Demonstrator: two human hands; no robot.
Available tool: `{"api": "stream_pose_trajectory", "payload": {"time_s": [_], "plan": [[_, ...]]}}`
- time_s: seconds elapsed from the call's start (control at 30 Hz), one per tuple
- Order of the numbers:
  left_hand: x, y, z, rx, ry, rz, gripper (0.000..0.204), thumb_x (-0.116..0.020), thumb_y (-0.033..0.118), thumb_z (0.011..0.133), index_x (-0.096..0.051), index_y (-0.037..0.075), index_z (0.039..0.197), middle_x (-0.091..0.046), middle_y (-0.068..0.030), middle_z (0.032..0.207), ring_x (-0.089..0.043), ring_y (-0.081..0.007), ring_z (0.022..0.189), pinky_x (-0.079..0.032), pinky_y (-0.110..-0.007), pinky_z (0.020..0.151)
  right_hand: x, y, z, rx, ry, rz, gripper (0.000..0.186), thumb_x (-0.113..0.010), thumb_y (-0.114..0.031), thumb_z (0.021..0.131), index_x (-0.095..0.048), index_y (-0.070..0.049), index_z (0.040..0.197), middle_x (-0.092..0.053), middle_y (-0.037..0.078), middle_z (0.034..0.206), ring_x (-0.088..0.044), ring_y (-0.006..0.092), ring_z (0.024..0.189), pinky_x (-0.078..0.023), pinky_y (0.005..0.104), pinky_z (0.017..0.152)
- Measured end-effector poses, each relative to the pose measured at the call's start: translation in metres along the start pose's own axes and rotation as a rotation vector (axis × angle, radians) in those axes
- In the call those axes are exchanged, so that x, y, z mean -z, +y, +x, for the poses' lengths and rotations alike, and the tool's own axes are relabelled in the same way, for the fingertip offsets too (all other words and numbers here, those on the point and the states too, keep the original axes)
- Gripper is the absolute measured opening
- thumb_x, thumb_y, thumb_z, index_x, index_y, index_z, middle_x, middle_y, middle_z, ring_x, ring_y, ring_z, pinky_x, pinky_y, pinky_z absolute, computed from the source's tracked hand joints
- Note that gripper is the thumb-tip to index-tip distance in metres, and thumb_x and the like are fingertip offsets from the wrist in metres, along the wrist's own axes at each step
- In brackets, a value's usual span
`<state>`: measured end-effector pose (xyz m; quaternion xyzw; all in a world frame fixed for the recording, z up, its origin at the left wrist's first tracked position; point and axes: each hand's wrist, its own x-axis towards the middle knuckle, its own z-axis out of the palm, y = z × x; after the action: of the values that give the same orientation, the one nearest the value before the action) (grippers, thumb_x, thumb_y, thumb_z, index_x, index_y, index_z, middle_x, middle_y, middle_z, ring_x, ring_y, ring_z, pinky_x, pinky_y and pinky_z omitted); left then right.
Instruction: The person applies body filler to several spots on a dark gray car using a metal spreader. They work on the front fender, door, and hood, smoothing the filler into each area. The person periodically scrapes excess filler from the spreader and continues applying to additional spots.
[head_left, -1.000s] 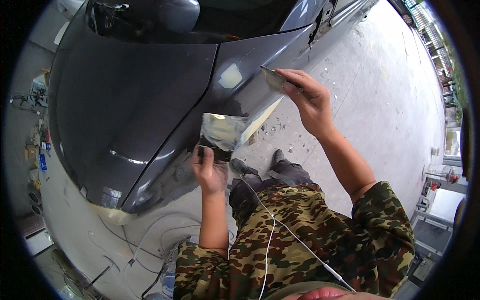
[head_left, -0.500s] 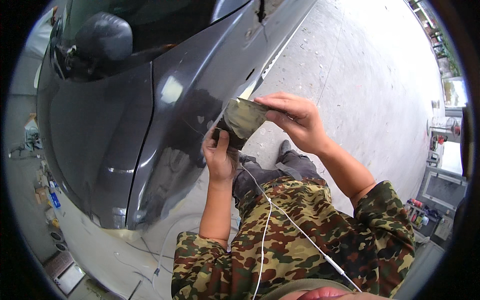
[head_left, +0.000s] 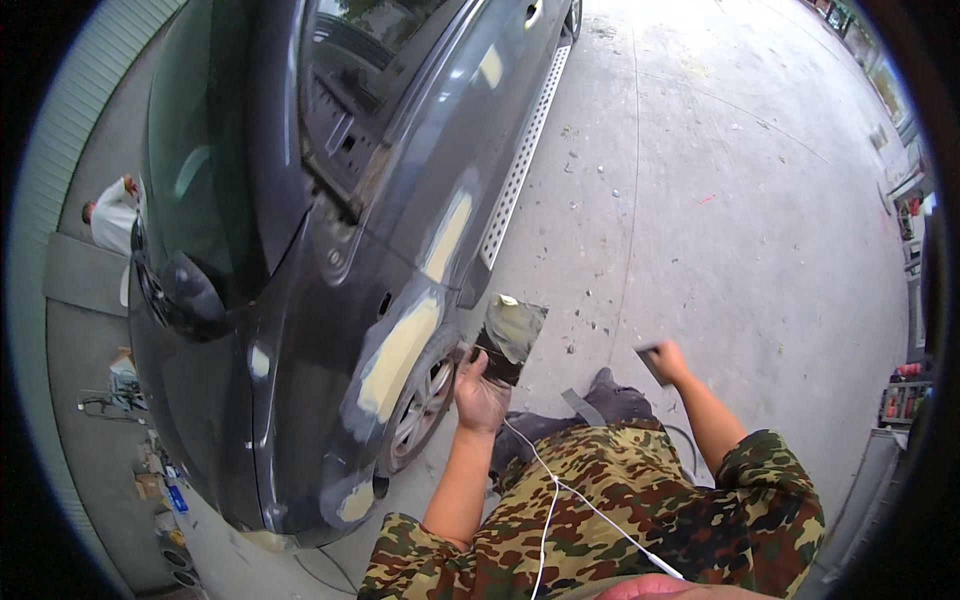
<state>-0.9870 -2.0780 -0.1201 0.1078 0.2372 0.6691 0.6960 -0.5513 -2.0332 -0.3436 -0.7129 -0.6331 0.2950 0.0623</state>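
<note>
My left hand (head_left: 481, 400) is closed on the lower edge of a dark mixing board (head_left: 499, 362). Grey-green paste is smeared over its upper half, and a small pale dab (head_left: 508, 300) sits near the far edge. Off to the right, my right hand (head_left: 672, 362) grips a dark flat spreader (head_left: 652, 365), somewhat blurred and held apart from the board. On my left stands a dark grey car (head_left: 300, 400). Pale yellow filler (head_left: 402, 360) covers part of its fender above the wheel (head_left: 425, 400), and another filler strip (head_left: 448, 235) lies farther along the side.
A perforated side step (head_left: 525, 155) runs along the car's lower edge. Beyond the car, at the far left, is a person in white (head_left: 115, 215). Grey concrete floor (head_left: 700, 220) spreads to the right, with shelves of items (head_left: 905, 395) at the edge. A white cable hangs over my camouflage shirt.
My right hand has left the board and moved right and nearer with the spreader. My left hand and the board have shifted right, away from the car. The view now takes in more of the car.
</note>
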Motion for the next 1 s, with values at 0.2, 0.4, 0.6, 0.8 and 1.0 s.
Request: {"api": "stream_pose_trajectory", "payload": {"time_s": [0.2,0.4,0.6,0.8,1.0], "plan": [[-0.210,-0.233,0.119,0.151,-0.145,-0.237,0.050,-0.048,0.013,0.101,-0.046,-0.005,0.147,-0.054,-0.0190,0.151,-0.052,-0.0324,0.140,-0.036,-0.047,0.122,0.089,0.379,0.001,-0.497,-0.111,0.048,0.026,-0.077,-0.018,0.073,-0.077,0.001,0.091,-0.075,0.023,0.095,-0.075,0.0353,0.087,-0.058,0.0429,0.075],[-0.254,-0.264,0.165,0.239,-0.077,-0.083,0.043,-0.049,0.013,0.105,-0.050,-0.006,0.144,-0.059,-0.0198,0.144,-0.057,-0.0323,0.134,-0.041,-0.046,0.119,0.128,0.390,0.036,-0.532,-0.121,0.100,0.030,-0.079,-0.019,0.071,-0.077,0.003,0.091,-0.075,0.024,0.090,-0.075,0.0338,0.083,-0.059,0.0429,0.079],[-0.287,-0.334,0.225,0.353,0.057,0.072,0.043,-0.049,0.013,0.106,-0.049,-0.007,0.144,-0.060,-0.0195,0.143,-0.059,-0.0323,0.131,-0.042,-0.045,0.118,0.151,0.323,0.111,-0.447,-0.144,0.193,0.032,-0.076,-0.023,0.075,-0.078,0.000,0.096,-0.075,0.024,0.088,-0.074,0.0368,0.080,-0.058,0.0449,0.074],[-0.309,-0.294,0.278,0.325,-0.213,-0.178,0.042,-0.049,0.012,0.108,-0.048,-0.004,0.147,-0.060,-0.0162,0.143,-0.060,-0.0281,0.130,-0.045,-0.043,0.116,0.154,0.244,0.180,-0.169,-0.010,0.264,0.031,-0.076,-0.025,0.080,-0.077,0.002,0.095,-0.073,0.028,0.092,-0.073,0.0408,0.088,-0.057,0.0476,0.082],[-0.273,-0.271,0.374,0.305,-0.241,-0.249,0.042,-0.049,0.012,0.108,-0.047,-0.006,0.146,-0.059,-0.0196,0.142,-0.059,-0.0301,0.131,-0.044,-0.044,0.117,0.190,0.238,0.246,-0.289,-0.056,0.100,0.032,-0.076,-0.024,0.080,-0.077,0.000,0.101,-0.075,0.025,0.096,-0.074,0.0386,0.092,-0.058,0.0471,0.085]]}}
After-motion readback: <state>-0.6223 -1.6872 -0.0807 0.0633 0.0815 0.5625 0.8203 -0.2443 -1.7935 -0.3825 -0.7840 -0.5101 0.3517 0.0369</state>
